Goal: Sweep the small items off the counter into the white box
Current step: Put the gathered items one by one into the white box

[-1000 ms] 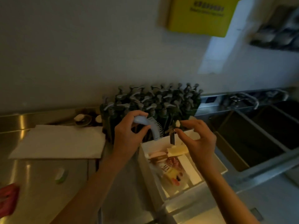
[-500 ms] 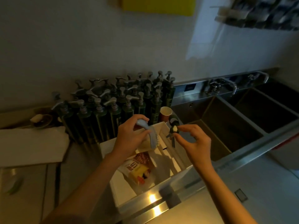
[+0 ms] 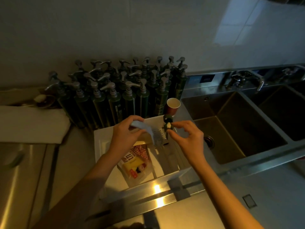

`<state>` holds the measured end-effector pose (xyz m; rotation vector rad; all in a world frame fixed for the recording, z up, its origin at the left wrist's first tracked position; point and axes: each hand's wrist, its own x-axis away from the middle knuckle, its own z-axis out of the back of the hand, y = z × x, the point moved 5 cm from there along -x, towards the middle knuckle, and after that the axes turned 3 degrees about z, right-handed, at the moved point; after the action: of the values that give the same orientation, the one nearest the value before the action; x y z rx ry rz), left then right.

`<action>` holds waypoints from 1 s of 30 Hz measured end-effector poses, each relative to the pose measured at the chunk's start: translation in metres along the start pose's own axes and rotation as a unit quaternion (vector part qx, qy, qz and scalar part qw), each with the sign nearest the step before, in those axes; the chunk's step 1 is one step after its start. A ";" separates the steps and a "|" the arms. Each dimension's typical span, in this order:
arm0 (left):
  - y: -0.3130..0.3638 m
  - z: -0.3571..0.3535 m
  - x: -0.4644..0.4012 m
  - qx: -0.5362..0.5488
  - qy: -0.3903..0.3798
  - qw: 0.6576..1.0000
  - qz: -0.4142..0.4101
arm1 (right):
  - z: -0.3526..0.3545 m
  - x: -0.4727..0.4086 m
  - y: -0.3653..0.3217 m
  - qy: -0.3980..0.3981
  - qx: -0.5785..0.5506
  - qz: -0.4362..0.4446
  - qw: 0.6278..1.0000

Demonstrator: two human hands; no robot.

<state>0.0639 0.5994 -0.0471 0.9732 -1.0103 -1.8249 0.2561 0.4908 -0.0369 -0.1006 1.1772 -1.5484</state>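
Note:
The white box [image 3: 102, 142] stands on the steel counter [image 3: 24, 171] just left of the sink. Snack packets [image 3: 135, 162] lie inside it. My left hand [image 3: 125, 136] grips the pale blue handle of a small brush [image 3: 148, 131], whose bristles hang over the open box. My right hand [image 3: 186, 136] pinches a small dark green item [image 3: 167, 125] with a pale spot, held beside the bristles above the box's far right corner.
Several dark green pump bottles [image 3: 118, 95] crowd the wall behind the box. A red paper cup [image 3: 172, 106] stands by them. Folded white cloth [image 3: 31, 126] lies at the left. Steel sink basins [image 3: 234, 129] with taps [image 3: 242, 80] fill the right side.
The view has swung right and down, bringing the sink into sight. Both hands stay over the box, the brush and the small green item still close together.

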 end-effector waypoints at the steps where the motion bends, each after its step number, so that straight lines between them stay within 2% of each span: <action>1: -0.004 0.004 0.001 -0.012 0.003 1.000 0.005 | -0.003 0.001 0.001 -0.006 -0.003 0.000 1.000; 12: -0.043 0.032 0.010 -0.202 -0.060 0.977 -0.043 | -0.025 0.011 0.002 -0.042 -0.001 -0.025 0.999; 23: -0.067 0.026 0.017 -0.309 -0.143 0.939 -0.043 | -0.030 0.029 0.001 -0.042 0.029 -0.058 0.997; 27: -0.069 0.024 0.018 -0.319 -0.129 0.937 -0.052 | -0.028 0.033 0.005 -0.053 0.051 -0.071 0.995; 30: -0.060 0.026 0.014 -0.322 -0.087 0.940 -0.079 | -0.029 0.029 0.008 -0.062 0.057 -0.084 0.993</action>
<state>0.0190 0.6148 -0.0941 0.5034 -0.3736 -2.1967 0.2328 0.4867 -0.0720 -0.2226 1.0009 -1.7278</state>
